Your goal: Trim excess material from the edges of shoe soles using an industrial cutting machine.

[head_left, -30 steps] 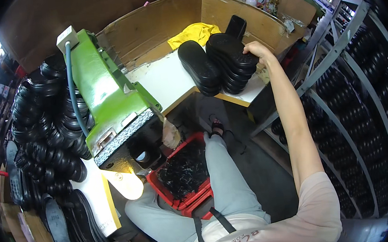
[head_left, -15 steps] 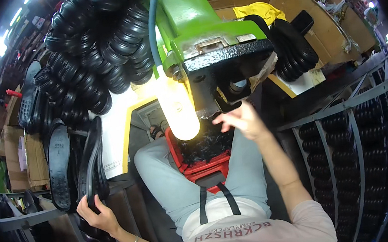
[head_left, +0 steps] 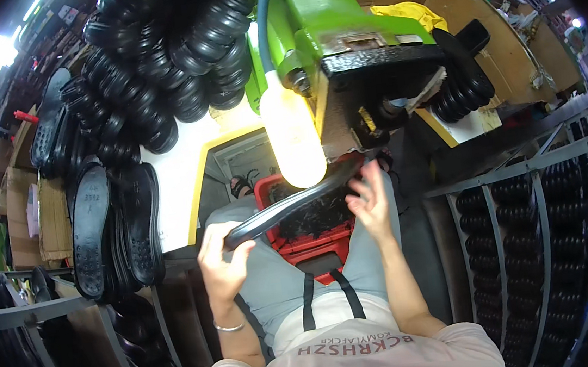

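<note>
Hands first: you have two in view, and one black rubber sole (head_left: 289,209) stretched between them. Your left hand (head_left: 222,262) is clenched around the sole's near end, down and left of the green machine (head_left: 323,11). Your right hand (head_left: 372,201) sits at the far end, fingers spread; whether they actually grip the sole there, you cannot tell from this view.

The sole runs slantwise just under the one glowing lamp bulb (head_left: 293,137) that hangs off the machine, and right above the one red crate (head_left: 314,242) in your lap, which holds dark scraps.

Left of the machine, stacked black soles (head_left: 169,61) pile up in rows too many to count. Lower left of it, about three flat soles (head_left: 114,229) lie side by side, tread up. Right of the machine, one more stack of soles (head_left: 465,89) stands against the cardboard wall (head_left: 500,43), with one yellow cloth (head_left: 408,13) behind it.
</note>
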### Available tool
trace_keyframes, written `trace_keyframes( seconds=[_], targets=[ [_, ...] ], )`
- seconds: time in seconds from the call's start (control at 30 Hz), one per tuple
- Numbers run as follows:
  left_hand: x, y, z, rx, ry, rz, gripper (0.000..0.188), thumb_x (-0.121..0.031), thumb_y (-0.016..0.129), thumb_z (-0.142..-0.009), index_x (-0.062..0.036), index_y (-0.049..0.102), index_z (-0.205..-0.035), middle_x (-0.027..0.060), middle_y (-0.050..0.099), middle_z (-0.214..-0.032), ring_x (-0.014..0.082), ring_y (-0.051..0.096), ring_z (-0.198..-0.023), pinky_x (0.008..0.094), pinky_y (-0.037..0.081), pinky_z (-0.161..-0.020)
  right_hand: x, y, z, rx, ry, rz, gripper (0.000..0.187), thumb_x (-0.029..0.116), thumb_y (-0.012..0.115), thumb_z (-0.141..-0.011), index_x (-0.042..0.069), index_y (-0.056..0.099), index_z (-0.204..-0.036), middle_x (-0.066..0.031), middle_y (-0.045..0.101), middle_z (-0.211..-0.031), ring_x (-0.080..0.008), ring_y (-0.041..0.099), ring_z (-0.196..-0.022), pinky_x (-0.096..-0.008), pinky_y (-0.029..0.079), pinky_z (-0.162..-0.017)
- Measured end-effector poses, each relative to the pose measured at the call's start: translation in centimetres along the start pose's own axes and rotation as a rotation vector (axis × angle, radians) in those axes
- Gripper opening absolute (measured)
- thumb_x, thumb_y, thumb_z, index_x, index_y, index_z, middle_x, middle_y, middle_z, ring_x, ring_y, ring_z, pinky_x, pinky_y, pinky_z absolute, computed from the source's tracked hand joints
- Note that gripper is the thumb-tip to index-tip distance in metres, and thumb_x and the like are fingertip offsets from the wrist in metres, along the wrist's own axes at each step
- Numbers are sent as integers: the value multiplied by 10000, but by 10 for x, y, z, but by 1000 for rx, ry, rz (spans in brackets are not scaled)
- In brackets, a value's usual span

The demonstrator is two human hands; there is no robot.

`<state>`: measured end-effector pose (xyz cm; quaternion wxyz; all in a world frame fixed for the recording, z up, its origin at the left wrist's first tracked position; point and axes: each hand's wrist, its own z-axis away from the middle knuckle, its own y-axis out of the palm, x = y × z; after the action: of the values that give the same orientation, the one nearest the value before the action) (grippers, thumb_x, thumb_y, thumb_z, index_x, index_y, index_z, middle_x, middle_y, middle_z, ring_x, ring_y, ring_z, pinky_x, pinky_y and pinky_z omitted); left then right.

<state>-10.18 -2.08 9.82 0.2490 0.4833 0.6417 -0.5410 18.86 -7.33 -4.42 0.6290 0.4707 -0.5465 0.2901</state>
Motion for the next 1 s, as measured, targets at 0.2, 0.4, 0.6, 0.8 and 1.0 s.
trace_keyframes(
  seconds=[0.2,0.4,0.6,0.8,1.0],
  targets=[
    [-17,57,-39,76,92,269,348,6,784,-693,17,634,-1006,71,622,-877,152,592,-786,255,482,-726,85,-5,-44,-143,-483,30,1005,292,839,-746,37,218,-1495,-147,264,-1522,-294,459,-1273,-385,502,-979],
    [-20,62,-61,75,56,381,334,0,793,-690,5,649,-992,51,623,-873,120,580,-757,239,470,-672,79,-8,-65,-231,-507,50,952,209,852,-732,18,288,-1475,-159,371,-1474,-246,521,-1198,-307,483,-946],
    [-6,32,-62,-6,71,238,384,33,784,-625,3,655,-986,41,605,-847,117,551,-676,231,438,-599,68,19,-63,-170,-459,48,942,134,863,-700,3,315,-1455,-152,423,-1437,-193,564,-1104,-297,506,-910],
    [41,4,-52,19,-21,374,443,-42,834,-676,33,614,-1053,42,576,-922,132,565,-836,236,456,-757,57,48,-57,-120,-387,28,945,83,873,-671,-26,320,-1430,-162,578,-1201,-215,585,-1069,-333,497,-919],
    [103,-10,-47,157,-75,478,511,-140,890,-629,26,617,-1028,47,600,-891,144,591,-838,269,488,-785,34,64,-48,-170,-510,252,910,0,894,-581,-66,412,-1350,-175,577,-1228,-250,612,-1030,-352,518,-892]
  ],
)
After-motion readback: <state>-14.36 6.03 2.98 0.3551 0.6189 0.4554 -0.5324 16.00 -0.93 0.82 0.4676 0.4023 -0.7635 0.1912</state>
